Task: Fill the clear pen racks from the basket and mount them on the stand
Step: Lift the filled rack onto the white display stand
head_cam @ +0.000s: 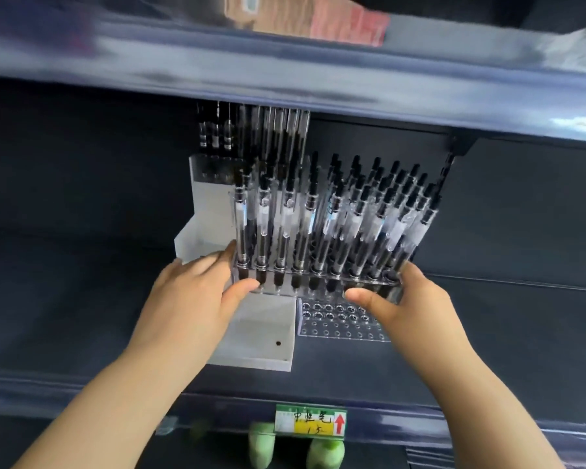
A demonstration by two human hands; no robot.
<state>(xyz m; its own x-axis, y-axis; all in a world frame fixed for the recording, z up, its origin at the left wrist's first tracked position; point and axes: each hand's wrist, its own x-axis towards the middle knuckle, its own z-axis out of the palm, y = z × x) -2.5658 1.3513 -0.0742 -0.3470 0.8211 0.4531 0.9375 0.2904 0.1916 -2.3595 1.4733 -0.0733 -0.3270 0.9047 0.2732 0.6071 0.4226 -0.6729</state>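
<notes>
Each grip is pinching one end of the filled rack point(318, 282). The left hand point(197, 292) is pressing its thumb on the clear front face while its fingers are curling behind the left end. The right hand point(410, 299) is mirroring it, thumb in front and fingers wrapping the right corner. The rack is being held upright over the lower step of the white stand point(261, 336), in front of the stand's tall back. Whether it is touching the stand, I cannot tell. Its pens point(318, 214) are standing in rows and leaning slightly to the right.

This looks like the mounting step. It probably calls for bringing both ends along together, level and square to the stand, so no pen is tipping out. The thumbs are sitting low on the base, clear of the barrels, which seems the right hold. The pen tops are passing close under the upper shelf point(285, 72) and near another row of pens point(251, 130) at the back, so any lifting looks risky. An empty rack point(339, 321) is lying flat just beside the stand's step, under the right thumb, and could be knocked.

Both forearms are reaching forward from the bottom of the view. The palms are facing each other across the rack's length, with the wrists roughly straight.
</notes>
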